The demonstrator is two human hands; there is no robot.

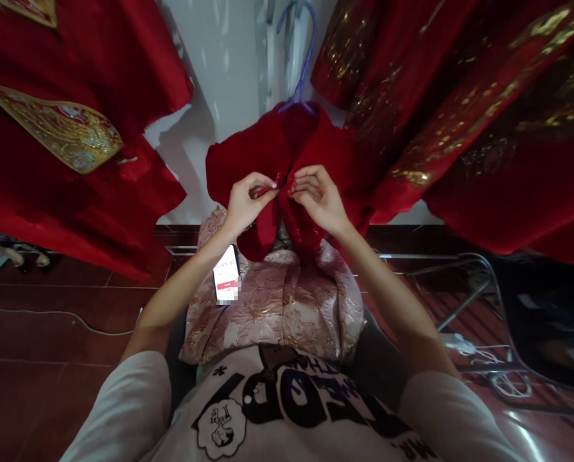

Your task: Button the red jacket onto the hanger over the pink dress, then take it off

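The red garment (248,154) is in front of me, between my hands, with its lower part over the far side of the pink patterned cloth (287,308) on my lap. The purple hanger (301,83) is already in its neck opening, so I judge that part done; whether its hook bears on anything at the far side I cannot tell. My left hand (248,204) pinches the left front edge, fingers narrow around a bit of red cloth, and my right hand (321,202) does likewise at the right front edge, just beside it. The 2 edges are near each other but apart at my fingers, and below them the front also parts, so I take the joining of the 2 sides as not yet done. Small red details show by my fingertips; I cannot tell if they are fastenings or trim. The phone (226,274) lies near my left forearm, on the left of the cloth, apart from the work.
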